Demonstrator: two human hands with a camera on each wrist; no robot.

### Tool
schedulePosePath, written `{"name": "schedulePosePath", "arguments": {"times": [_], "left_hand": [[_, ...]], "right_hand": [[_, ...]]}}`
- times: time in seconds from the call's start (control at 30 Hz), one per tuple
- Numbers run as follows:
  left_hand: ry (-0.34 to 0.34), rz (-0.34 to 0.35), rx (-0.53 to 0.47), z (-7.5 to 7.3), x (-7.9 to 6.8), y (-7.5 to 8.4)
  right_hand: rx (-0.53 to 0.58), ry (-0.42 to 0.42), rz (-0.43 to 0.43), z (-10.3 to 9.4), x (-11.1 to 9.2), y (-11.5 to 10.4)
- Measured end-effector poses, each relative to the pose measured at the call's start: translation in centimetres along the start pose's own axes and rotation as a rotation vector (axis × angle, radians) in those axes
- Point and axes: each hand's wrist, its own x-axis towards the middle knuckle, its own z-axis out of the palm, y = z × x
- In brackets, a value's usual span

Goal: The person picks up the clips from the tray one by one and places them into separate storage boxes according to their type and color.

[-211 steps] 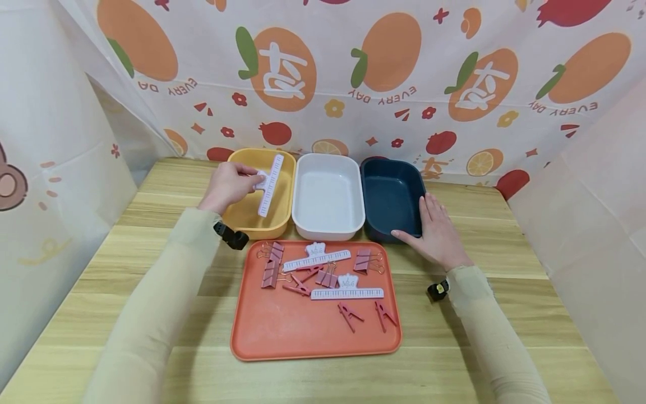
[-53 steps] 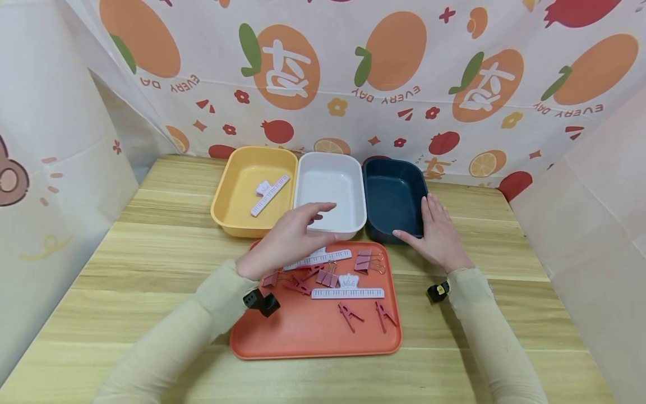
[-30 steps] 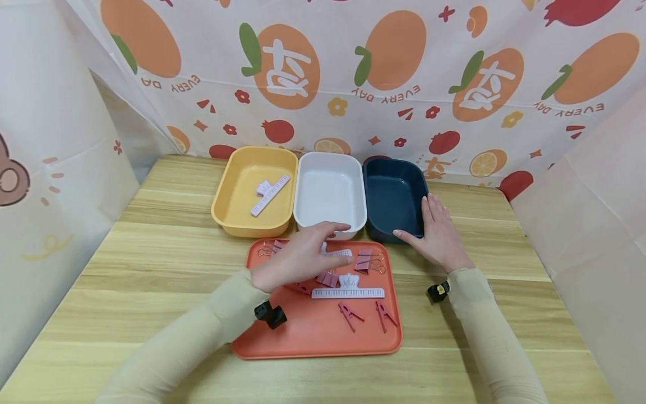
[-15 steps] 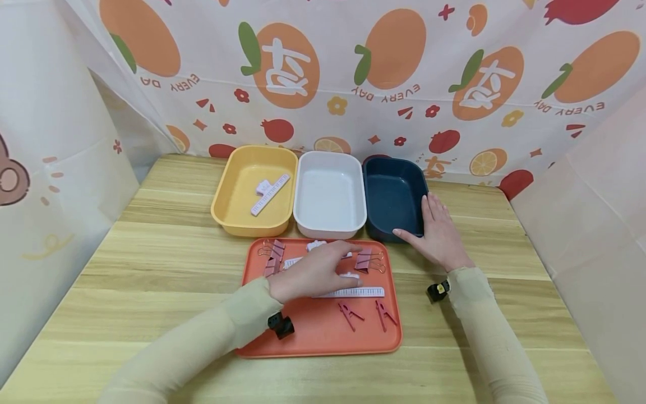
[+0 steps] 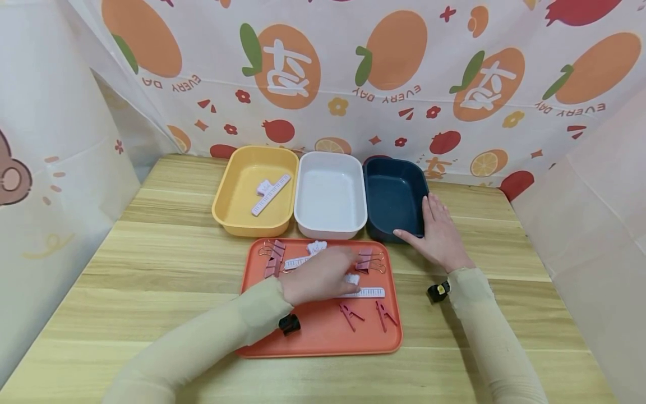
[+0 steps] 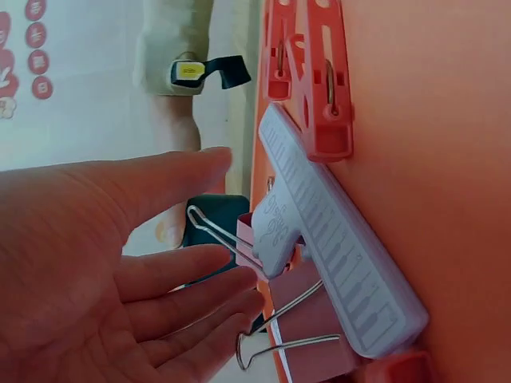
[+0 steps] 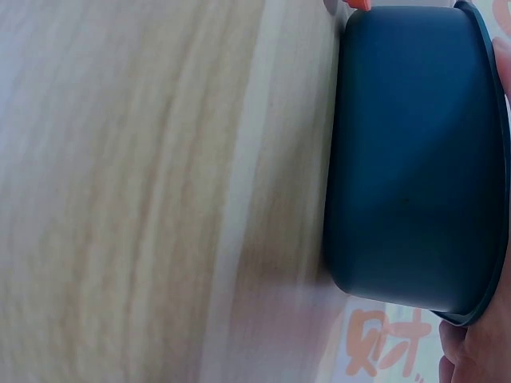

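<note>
My left hand reaches over the orange tray, thumb and fingers apart with nothing between them. Just past its fingertips in the left wrist view lies a lilac bag clip with a piano-key print, beside a pink binder clip with wire handles. Another lilac clip is partly hidden by this hand. At the tray's right are a second binder clip and two red clothespins. My right hand rests on the near right corner of the dark blue bin, fingers extended along its rim.
A yellow bin and a white bin stand left of the blue one, side by side behind the tray. One lilac clip lies in the yellow bin. Pink binder clips lie at the tray's left. Printed cloth hangs behind.
A lilac clip, earlier held by my left hand over the yellow bin, now lies in it. That hand has since moved right and down over the tray. The right hand stays put.
</note>
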Motion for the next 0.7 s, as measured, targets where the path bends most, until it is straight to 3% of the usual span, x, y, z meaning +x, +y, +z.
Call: {"name": "schedulePosePath", "arguments": {"times": [0.27,0.7], "left_hand": [[-0.061,-0.015,0.062,0.6,0.5,-0.1],[-0.060,-0.007,-0.038,0.9,0.6,-1.0]], "right_hand": [[-0.003,-0.004,0.004,-0.1,0.0,0.0],[0.002,-0.004,0.010,0.0,-0.1,-0.1]]}}
